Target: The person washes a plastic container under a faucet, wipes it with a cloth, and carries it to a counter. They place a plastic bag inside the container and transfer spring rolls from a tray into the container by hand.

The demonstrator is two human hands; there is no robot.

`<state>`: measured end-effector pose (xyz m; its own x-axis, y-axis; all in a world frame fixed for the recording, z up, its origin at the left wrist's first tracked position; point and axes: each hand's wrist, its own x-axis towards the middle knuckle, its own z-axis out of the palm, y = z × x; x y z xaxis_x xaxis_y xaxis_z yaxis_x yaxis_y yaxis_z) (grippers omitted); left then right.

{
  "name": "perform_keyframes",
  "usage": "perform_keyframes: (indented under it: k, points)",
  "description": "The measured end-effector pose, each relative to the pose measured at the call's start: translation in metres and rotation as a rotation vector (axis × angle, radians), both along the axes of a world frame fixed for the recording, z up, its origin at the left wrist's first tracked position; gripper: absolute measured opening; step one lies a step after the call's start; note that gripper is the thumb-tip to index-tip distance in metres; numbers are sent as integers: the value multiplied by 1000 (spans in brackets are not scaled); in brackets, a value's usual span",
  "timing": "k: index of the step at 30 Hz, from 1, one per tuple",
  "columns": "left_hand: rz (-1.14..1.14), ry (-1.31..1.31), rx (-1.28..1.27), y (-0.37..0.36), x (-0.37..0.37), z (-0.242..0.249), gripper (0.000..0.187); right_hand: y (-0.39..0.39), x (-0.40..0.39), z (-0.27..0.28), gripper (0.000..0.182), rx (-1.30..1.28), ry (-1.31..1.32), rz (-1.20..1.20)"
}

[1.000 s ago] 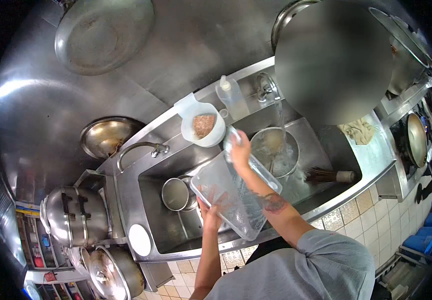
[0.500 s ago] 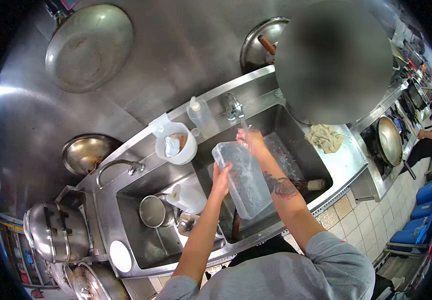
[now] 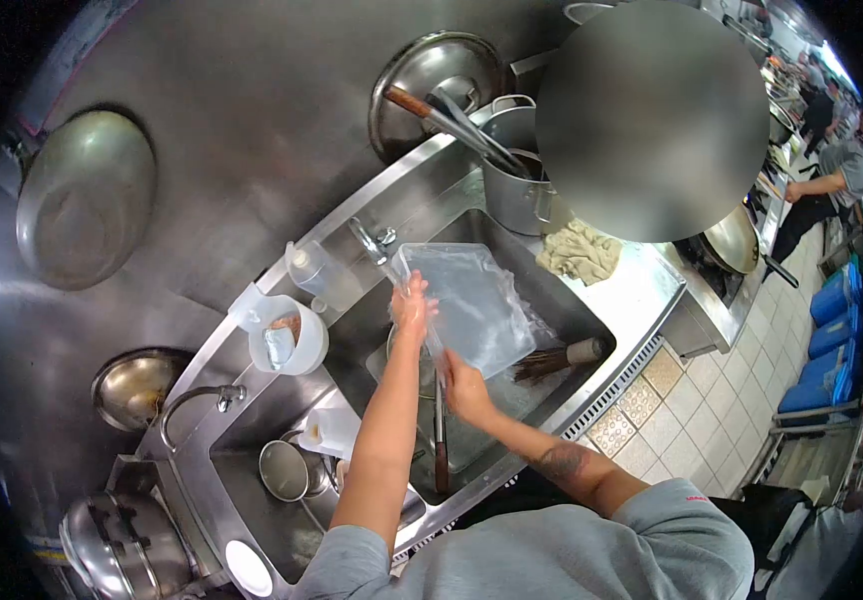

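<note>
A clear plastic container [image 3: 477,315] is held tilted over the right-hand sink basin, close below the tap [image 3: 370,243]. My right hand [image 3: 466,388] grips its near edge, with the fingers wrapped round the rim. At the container's left side, my left hand [image 3: 412,306] lies wet under the tap with its fingers stretched out. Behind the container, a bamboo brush [image 3: 562,362] rests in the basin. A wooden-handled utensil [image 3: 441,430] leans in the same basin below my hands.
A white tub [image 3: 302,352] and a pump bottle [image 3: 318,275] stand on the back ledge. The left basin holds a metal pot [image 3: 285,470] and a white jug [image 3: 332,430]. To the right are a crumpled cloth [image 3: 580,252], a tall pot [image 3: 514,200] and a wok [image 3: 732,242]. Another person [image 3: 847,175] stands far right.
The container has turned and tipped over to the right. My right hand has left the tap and now grips the near edge; my left hand has moved up under the tap. The view has shifted rightward.
</note>
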<state>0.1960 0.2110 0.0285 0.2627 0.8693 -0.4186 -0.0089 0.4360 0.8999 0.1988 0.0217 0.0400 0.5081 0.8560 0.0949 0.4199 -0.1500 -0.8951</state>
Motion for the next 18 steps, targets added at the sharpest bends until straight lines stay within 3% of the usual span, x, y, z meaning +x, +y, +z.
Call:
perform_keyframes:
  k: [2, 4, 6, 8, 11, 14, 17, 18]
  points:
    - [-60, 105, 22, 6, 7, -9, 61, -19, 0, -13, 33, -76, -16, 32]
    - [40, 135, 109, 34, 11, -97, 63, -21, 6, -17, 28, -152, -51, 43]
    - [77, 138, 141, 32, 16, -106, 64, -19, 12, -15, 25, -199, -102, 61]
    - [61, 123, 107, 0, 11, -45, 67, -19, 17, 0, 24, -225, -164, 100]
    - [-64, 91, 157, 2, 3, -36, 67, -21, 21, 16, 25, -245, -146, 162]
    - [-113, 294, -45, -12, 5, 3, 69, -10, 30, 29, 26, -289, -161, 199]
    - [-40, 325, 49, 3, -6, -33, 64, 31, 42, 13, 33, -131, -98, 132]
    - [-61, 274, 61, 2, -11, -37, 61, 49, 49, 10, 31, -62, -96, 207]
